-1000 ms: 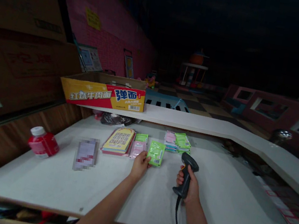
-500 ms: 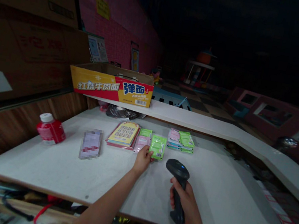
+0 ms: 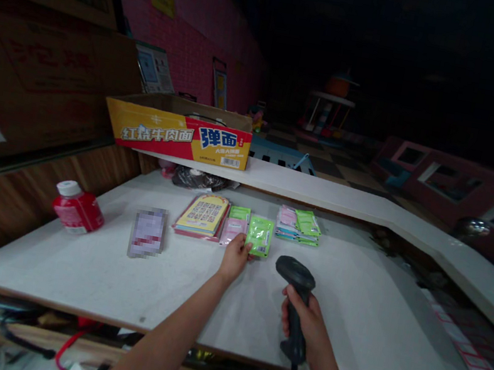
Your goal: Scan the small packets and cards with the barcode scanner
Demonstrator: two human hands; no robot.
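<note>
My left hand [image 3: 235,255] pinches the lower left edge of a green packet [image 3: 259,236], holding it just over the white desk. Beside that hand, a pink packet [image 3: 233,232] and another green packet [image 3: 240,212] lie on the desktop. In my right hand [image 3: 307,319] is a black barcode scanner [image 3: 301,284], fingers wrapped round its handle, its head facing the held packet. A cable runs down from the scanner's base. Farther back on the right sits a small pile of pink, green and blue packets [image 3: 299,226].
Yellow-covered booklets [image 3: 202,215] lie left of the packets. A blurred-out card-like item [image 3: 147,232] and a red bottle with a white cap [image 3: 77,209] stand farther left. On the raised white ledge [image 3: 322,193] rests a noodle carton [image 3: 179,135]. Brown cardboard boxes [image 3: 49,61] are stacked left.
The view has shifted slightly, so the desk appears a little higher and farther left. Both hands keep their holds, and a blue light on the scanner's top no longer shows.
</note>
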